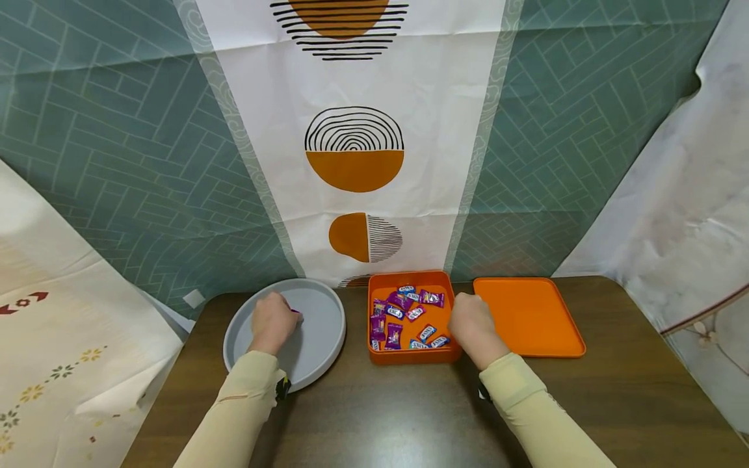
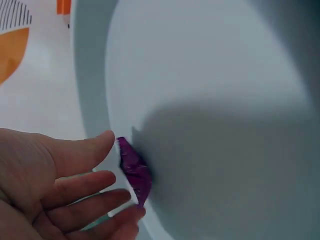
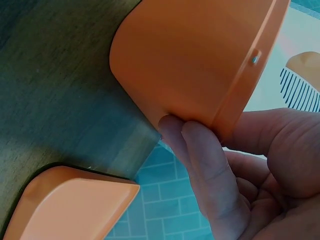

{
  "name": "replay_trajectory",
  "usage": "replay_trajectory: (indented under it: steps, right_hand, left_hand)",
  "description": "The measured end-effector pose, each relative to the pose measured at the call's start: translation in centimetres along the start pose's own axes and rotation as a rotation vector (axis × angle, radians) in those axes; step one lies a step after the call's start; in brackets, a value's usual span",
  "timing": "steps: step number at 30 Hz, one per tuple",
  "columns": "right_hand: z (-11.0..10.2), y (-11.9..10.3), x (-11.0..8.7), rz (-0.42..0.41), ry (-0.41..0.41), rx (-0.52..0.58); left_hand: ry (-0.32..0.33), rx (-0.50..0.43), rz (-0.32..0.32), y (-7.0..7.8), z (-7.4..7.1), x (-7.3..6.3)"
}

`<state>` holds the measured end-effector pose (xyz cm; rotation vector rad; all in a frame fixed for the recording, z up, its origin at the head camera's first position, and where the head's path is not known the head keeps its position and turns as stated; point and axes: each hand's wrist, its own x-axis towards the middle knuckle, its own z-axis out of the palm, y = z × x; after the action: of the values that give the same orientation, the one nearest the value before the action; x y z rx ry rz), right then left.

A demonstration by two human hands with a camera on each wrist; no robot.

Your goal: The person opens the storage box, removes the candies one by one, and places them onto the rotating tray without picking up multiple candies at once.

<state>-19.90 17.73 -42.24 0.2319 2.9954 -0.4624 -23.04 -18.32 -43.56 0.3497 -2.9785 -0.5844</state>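
Over the round grey tray (image 1: 320, 331), my left hand (image 1: 272, 322) has its fingers loosely extended. In the left wrist view, a purple-wrapped candy (image 2: 135, 171) is at the fingertips of the left hand (image 2: 75, 190); the thumb stands slightly apart from it, and a lower fingertip seems to touch its end. My right hand (image 1: 476, 328) grips the right side of the orange box (image 1: 409, 357), which holds several wrapped candies (image 1: 394, 336). From the right wrist, the right hand (image 3: 235, 175) is seen pinching the rim and outer wall of the box (image 3: 185, 60).
To the right of the box lies a flat orange lid or tray (image 1: 529, 318), also seen in the right wrist view as an orange corner (image 3: 75, 210). All stand on a dark wooden table (image 1: 380, 416). A patterned cloth (image 1: 374, 240) hangs right behind the table.
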Motion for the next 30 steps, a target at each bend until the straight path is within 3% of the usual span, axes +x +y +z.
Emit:
replay_trajectory:
  steps: [3,6,12,16,19,26,30]
  right_hand:
    - [0.0,0.0,0.1,0.003,-0.005,-0.002]
    - [0.1,0.1,0.1,0.008,-0.009,-0.002]
    - [0.1,0.2,0.1,0.004,-0.001,-0.008]
    - [0.1,0.1,0.0,0.001,0.003,-0.006]
    - [0.2,0.1,0.0,0.0,0.006,0.0]
    - [0.2,0.0,0.0,0.001,0.0,-0.003]
    - [0.3,0.0,0.0,0.0,0.007,-0.004]
  left_hand:
    - [-0.015,0.017,-0.03,0.7,-0.5,-0.1]
    - [0.006,0.022,0.003,2.1,-1.3,-0.5]
    - [0.103,-0.072,0.191,6.0,-2.0,-1.7]
    - [0.114,-0.126,0.307,8.9,-1.5,-2.9]
    - [0.065,-0.141,0.402,10.8,-0.8,-3.9]
    - [-0.189,-0.059,0.6,14.3,1.3,-6.1]
    - [-0.248,-0.023,0.675,15.3,2.9,-7.2]
